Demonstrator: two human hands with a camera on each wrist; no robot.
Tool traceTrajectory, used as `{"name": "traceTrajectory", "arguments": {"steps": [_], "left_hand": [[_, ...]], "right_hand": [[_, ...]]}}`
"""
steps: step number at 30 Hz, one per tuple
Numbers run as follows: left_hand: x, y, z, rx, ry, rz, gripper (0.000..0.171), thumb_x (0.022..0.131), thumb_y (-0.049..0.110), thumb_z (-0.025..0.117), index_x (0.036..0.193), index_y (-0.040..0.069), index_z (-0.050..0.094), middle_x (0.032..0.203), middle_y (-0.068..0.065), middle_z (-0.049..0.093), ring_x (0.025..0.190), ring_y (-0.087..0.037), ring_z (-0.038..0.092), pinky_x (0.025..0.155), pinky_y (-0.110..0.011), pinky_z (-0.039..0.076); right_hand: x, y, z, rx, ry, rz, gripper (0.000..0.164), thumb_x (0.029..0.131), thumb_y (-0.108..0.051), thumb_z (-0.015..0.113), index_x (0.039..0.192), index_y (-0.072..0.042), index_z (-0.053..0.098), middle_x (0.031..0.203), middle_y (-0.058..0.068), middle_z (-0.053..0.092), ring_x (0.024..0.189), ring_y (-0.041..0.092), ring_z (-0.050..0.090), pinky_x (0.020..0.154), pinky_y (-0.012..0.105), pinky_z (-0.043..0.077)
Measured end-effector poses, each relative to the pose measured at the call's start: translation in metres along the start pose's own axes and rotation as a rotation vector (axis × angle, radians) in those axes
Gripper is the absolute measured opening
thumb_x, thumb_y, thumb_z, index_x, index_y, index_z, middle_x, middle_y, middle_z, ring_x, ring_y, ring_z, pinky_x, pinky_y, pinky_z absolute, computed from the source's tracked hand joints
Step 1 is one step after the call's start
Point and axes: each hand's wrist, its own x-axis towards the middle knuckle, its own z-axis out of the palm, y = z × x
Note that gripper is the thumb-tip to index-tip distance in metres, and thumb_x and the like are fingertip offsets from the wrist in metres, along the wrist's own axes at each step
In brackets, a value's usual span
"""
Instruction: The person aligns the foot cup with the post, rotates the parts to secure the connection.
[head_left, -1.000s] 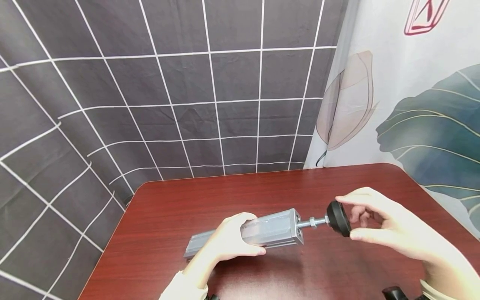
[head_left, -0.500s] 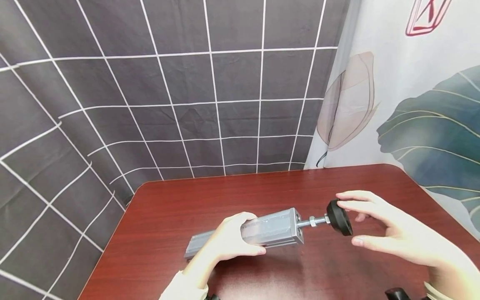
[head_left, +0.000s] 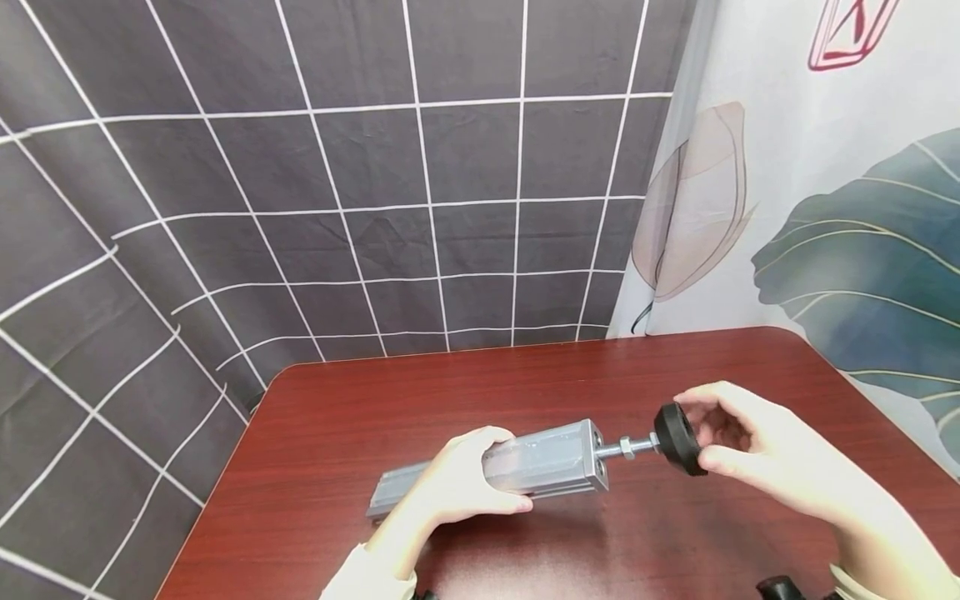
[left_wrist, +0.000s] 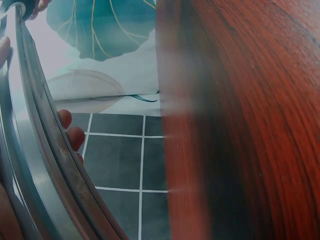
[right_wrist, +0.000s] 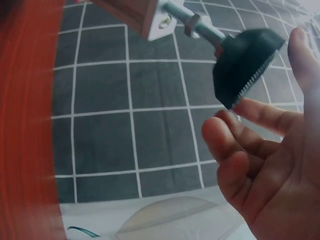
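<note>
My left hand [head_left: 461, 479] grips a silver aluminium profile [head_left: 543, 454], raised at an angle over the table. A threaded rod [head_left: 615, 448] with a hex nut sticks out of the square end plate, and a round black levelling foot [head_left: 677, 437] caps it. At the foot's rim, my right hand [head_left: 783, 458] pinches with thumb and index finger. The right wrist view shows the ridged underside edge of the black foot [right_wrist: 245, 62], with the other fingers curled below it. Close up in the left wrist view, the grooved profile [left_wrist: 42, 145] covers most of my left hand.
The red-brown wooden table [head_left: 420, 392] spreads beneath both hands. Behind it hangs a dark grid-patterned curtain [head_left: 375, 208], meeting a white leaf-print curtain [head_left: 750, 150] at right. Black wrist gear [head_left: 780, 587] shows at the right cuff.
My right fingers were spread wider half a second ago, the thumb off the foot; now they have closed in on its rim. My left hand and the profile have barely moved.
</note>
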Motion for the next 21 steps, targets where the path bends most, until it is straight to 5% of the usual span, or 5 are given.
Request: {"name": "traceTrajectory", "arguments": {"steps": [4,8,12,17,21], "left_hand": [[0.001,0.0,0.0,0.0,-0.003,0.008,0.063,0.058,0.047,0.084,0.111,0.022,0.059,0.098,0.012,0.059,0.085,-0.005,0.054,0.077,-0.026,0.045],[0.001,0.001,-0.001,-0.001,0.003,0.011,0.063,0.058,0.046,0.084,0.11,0.022,0.059,0.097,0.012,0.059,0.085,-0.005,0.054,0.077,-0.025,0.046],[0.001,0.001,-0.001,0.004,-0.005,0.009,0.063,0.058,0.046,0.084,0.11,0.022,0.059,0.097,0.013,0.059,0.085,-0.004,0.054,0.077,-0.025,0.045],[0.001,0.0,-0.001,0.01,-0.016,0.007,0.063,0.058,0.047,0.084,0.11,0.023,0.058,0.097,0.013,0.058,0.085,-0.004,0.054,0.078,-0.025,0.045],[0.001,-0.001,0.0,0.006,-0.012,0.006,0.062,0.058,0.047,0.084,0.11,0.023,0.059,0.097,0.013,0.058,0.085,-0.004,0.054,0.077,-0.025,0.045]], "right_hand": [[-0.005,0.0,-0.008,-0.047,-0.06,-0.134,0.085,0.058,-0.002,0.084,0.134,-0.002,0.045,0.122,0.002,0.052,0.091,0.006,0.052,0.072,0.016,0.041],[-0.006,-0.001,-0.011,-0.078,-0.109,-0.234,0.08,0.059,0.0,0.084,0.131,0.001,0.049,0.135,0.01,0.041,0.093,0.005,0.05,0.073,0.014,0.041],[-0.003,0.001,-0.008,-0.03,-0.092,-0.205,0.075,0.06,0.003,0.083,0.128,-0.001,0.052,0.119,0.003,0.05,0.087,0.005,0.052,0.068,0.014,0.043],[0.0,0.0,-0.001,0.026,-0.063,-0.041,0.062,0.068,0.001,0.077,0.124,-0.013,0.054,0.087,-0.008,0.054,0.074,0.006,0.051,0.057,0.021,0.039],[0.0,-0.001,-0.003,-0.011,-0.084,-0.04,0.071,0.066,-0.004,0.079,0.13,-0.013,0.048,0.099,-0.008,0.056,0.082,0.006,0.053,0.065,0.018,0.042]]}}
